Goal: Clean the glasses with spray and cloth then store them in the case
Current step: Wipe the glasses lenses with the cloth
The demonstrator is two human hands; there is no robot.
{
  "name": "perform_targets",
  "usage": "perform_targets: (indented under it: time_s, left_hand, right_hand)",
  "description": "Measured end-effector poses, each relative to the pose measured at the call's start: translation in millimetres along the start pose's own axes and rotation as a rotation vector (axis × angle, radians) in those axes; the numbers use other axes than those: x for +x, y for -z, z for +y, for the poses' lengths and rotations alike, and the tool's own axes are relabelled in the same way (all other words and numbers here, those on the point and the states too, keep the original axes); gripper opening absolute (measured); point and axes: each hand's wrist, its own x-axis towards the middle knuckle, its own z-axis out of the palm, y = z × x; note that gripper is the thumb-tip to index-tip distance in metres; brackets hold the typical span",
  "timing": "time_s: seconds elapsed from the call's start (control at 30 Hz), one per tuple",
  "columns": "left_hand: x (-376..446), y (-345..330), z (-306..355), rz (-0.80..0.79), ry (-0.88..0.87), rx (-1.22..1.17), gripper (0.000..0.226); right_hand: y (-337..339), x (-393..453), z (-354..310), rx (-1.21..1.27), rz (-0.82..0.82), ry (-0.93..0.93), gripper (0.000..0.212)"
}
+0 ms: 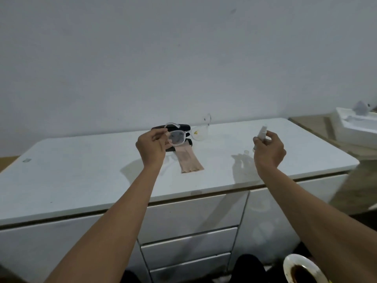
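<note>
A: What is the left hand doing?

B: It is raised above the white counter, fingers curled in a pinch on one end of the glasses. The clear frame hangs out to the right of the fingers, off the surface, just in front of the black case.

A: Which way do the glasses run?

B: Their long axis goes roughly left to right, with one lens facing the camera. A clear arm sticks up and back above that lens. The far end is hard to make out against the case.

A: And the right hand?

B: Also lifted, well apart from the left. It is closed around a small white spray bottle, thumb on the near side, fingers wrapped behind. The bottle stands tilted, its top leaning up and toward the left, in the direction of the glasses.

A: Where is the cloth?

B: A beige cloth lies flat on the counter, its far end touching the case, its length running toward the counter's front edge. Neither hand touches it.

A: Anything else nearby?

B: A small clear cap sits on the counter just left of the right hand, and a clear dish rests beside the case.
</note>
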Motion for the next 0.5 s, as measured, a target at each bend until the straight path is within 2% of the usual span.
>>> perform_targets:
  time_s: [0.3,0.4,0.5]
  left_hand:
    - [-9,-21,-9,-0.04,0.027,-0.013,0.009]
    - [-7,-19,-9,-0.041,0.026,-0.016,0.008]
    - [-4,-16,-7,-0.036,0.028,-0.018,0.01]
  right_hand:
    - [12,3,31,-0.12,-0.005,-0.072,0.037]
    - [10,-5,23,-0.263,0.094,0.06,0.065]
    - [2,-13,10,-0.343,0.161,0.33,0.067]
